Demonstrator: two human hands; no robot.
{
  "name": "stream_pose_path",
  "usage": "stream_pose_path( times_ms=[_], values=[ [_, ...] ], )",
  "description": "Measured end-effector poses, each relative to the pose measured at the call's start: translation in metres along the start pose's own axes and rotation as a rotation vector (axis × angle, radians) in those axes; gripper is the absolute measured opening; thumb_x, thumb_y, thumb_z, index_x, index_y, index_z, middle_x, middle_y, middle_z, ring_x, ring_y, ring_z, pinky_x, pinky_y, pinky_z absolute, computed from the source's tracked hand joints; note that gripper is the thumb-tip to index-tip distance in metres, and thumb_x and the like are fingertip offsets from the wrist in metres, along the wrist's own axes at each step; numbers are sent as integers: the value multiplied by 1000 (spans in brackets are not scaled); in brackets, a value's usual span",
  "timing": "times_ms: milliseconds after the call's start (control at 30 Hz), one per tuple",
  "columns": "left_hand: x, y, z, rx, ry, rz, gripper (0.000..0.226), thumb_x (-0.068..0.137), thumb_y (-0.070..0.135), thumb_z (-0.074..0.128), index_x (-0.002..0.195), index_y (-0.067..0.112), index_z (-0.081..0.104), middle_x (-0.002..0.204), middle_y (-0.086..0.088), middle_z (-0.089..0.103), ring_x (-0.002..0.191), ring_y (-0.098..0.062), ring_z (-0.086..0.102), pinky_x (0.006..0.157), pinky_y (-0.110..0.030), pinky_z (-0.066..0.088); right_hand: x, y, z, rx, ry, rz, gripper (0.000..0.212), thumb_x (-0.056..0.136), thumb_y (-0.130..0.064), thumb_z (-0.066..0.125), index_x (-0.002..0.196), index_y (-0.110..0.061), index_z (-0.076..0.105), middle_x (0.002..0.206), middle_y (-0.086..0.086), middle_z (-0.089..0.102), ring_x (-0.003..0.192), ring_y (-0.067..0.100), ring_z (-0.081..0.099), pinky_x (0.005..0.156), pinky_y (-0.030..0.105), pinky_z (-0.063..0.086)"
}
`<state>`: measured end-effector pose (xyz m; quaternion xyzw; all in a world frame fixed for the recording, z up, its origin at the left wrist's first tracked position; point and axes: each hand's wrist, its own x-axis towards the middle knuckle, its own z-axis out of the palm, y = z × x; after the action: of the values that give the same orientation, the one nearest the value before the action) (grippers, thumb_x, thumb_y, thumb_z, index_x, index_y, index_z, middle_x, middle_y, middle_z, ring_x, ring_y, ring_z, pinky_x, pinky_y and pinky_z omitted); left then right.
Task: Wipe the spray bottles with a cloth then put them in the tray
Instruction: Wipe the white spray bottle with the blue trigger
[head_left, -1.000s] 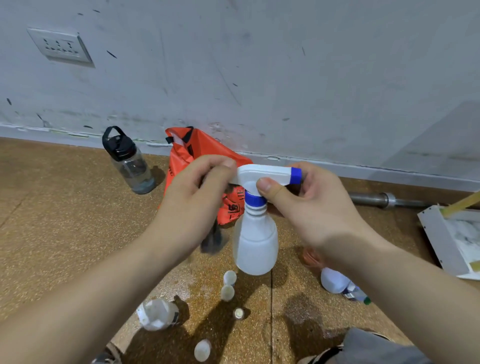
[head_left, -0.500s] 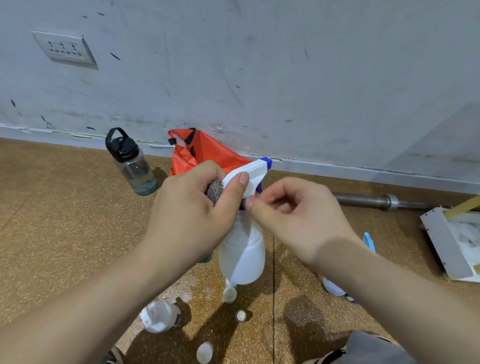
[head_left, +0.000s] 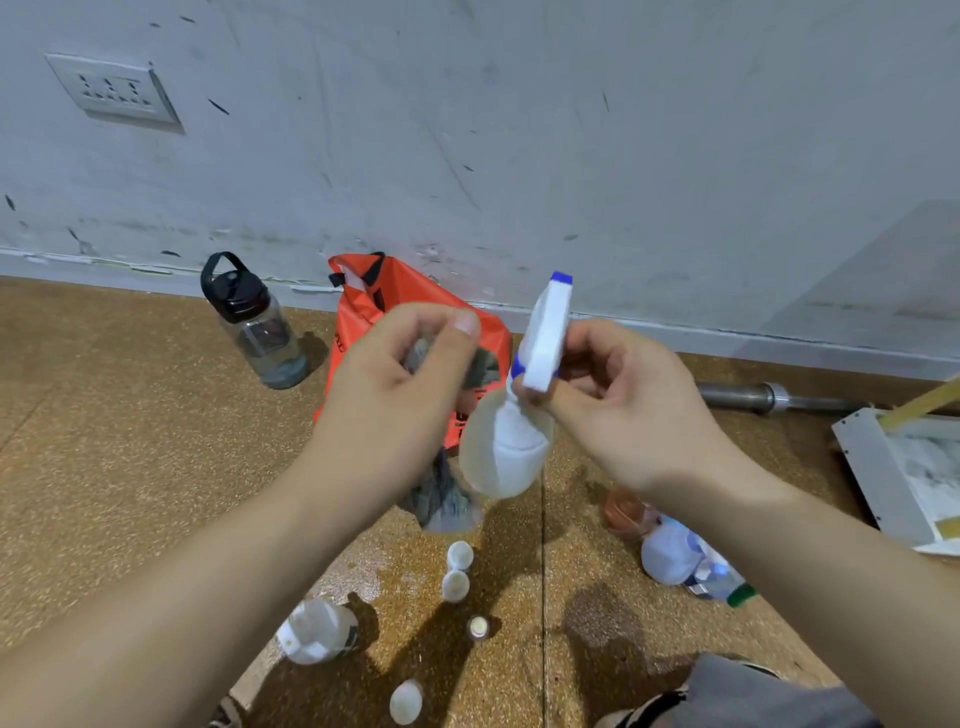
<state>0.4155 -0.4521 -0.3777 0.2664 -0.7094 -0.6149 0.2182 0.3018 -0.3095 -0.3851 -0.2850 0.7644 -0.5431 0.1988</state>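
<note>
By the wall at far left, a dark-capped water bottle (head_left: 254, 322) and an orange bag (head_left: 353, 338) stand on the floor, back from your working space. Your left grip (head_left: 395, 395) is clenched round a grey cloth (head_left: 441, 493), bunched in the fingers with its tail hanging free, which likely gives you a firm pad for rubbing. Just right of it the spray bottle (head_left: 504, 452) hangs above the floor, tilted, its white head pointing up toward the wall. Your right grip (head_left: 623, 410) pinches it at the neck under the head, probably to leave the body bare for the cloth. Whether cloth and bottle touch, I cannot tell. Other bottles (head_left: 670, 561) lie on the near right floor, seemingly waiting their turn. The tray (head_left: 857, 457) sits at the right edge, handy for setting the wiped bottle down
</note>
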Motion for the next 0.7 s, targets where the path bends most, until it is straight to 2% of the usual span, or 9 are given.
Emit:
stream_pose_path(
  times_ms=[133, 267, 333, 367, 433, 500, 533, 633, 700],
  values=[
    [22, -20, -18, -121, 148, -279, 29, 99, 43, 56, 118, 23, 65, 83, -7, 78, 62, -16, 65, 59, -30, 48, 11, -4, -14, 196, 69, -25, 18, 90, -19, 75, 106, -15, 72, 104, 6, 78, 92, 10, 69, 87, 26, 55],
    [21, -27, -14, -150, 193, -340, 39, 77, 51, 52, 106, 35, 73, 104, 1, 77, 99, -25, 71, 87, -45, 57, 11, -4, -16, 276, 88, 0, 21, 90, -22, 70, 108, -14, 74, 102, 3, 77, 93, 9, 68, 89, 28, 54],
    [11, -17, -4, -86, 116, -151, 30, 70, 43, 53, 93, 48, 72, 90, 18, 73, 98, -20, 67, 91, -43, 53, 9, -4, -9, 276, 87, 21, 16, 92, -19, 71, 106, -13, 75, 99, 4, 77, 90, 10, 68, 88, 31, 54],
    [8, -20, 1, -51, 13, -33, 37, 69, 41, 56, 101, 50, 71, 90, 24, 70, 103, -15, 63, 96, -39, 50, 7, -4, -7, 280, 90, 29, 12, 94, -18, 71, 104, -12, 75, 98, 5, 78, 88, 10, 69, 87, 32, 54],
    [-8, -23, 15, 265, -204, 225, 65, 85, 40, 59, 149, 35, 50, 128, 27, 59, 131, -2, 47, 114, -26, 36, 3, -7, -2, 301, 94, 38, 10, 99, -12, 67, 105, -10, 75, 101, 10, 79, 89, 12, 71, 87, 32, 57],
    [-26, -36, 14, 596, -257, 540, 69, 104, 34, 48, 165, 23, 19, 161, 14, 37, 150, -1, 28, 121, -26, 24, -1, -12, 1, 325, 90, 48, 13, 100, -10, 64, 108, -8, 74, 104, 13, 78, 93, 17, 73, 90, 35, 59],
    [-24, -42, 10, 615, -235, 572, 65, 108, 33, 45, 165, 22, 18, 165, 12, 32, 152, -2, 26, 123, -27, 23, -3, -14, 2, 328, 89, 43, 13, 100, -9, 64, 109, -8, 74, 105, 13, 78, 95, 18, 73, 92, 37, 59],
    [-10, -45, 6, 267, -183, 330, 42, 113, 29, 39, 156, 29, 42, 140, 22, 57, 130, 15, 47, 109, -10, 36, -6, -20, 0, 342, 68, 22, 13, 100, -8, 62, 105, -12, 73, 100, 5, 78, 92, 17, 70, 89, 34, 57],
    [0, -46, 9, -46, -219, -57, 36, 114, 27, 35, 133, 32, 66, 112, 20, 73, 105, 0, 67, 88, -16, 50, -5, -21, -5, 386, 34, 45, 15, 103, -11, 57, 103, -15, 71, 92, -4, 75, 87, 11, 68, 81, 27, 57]
  ],
)
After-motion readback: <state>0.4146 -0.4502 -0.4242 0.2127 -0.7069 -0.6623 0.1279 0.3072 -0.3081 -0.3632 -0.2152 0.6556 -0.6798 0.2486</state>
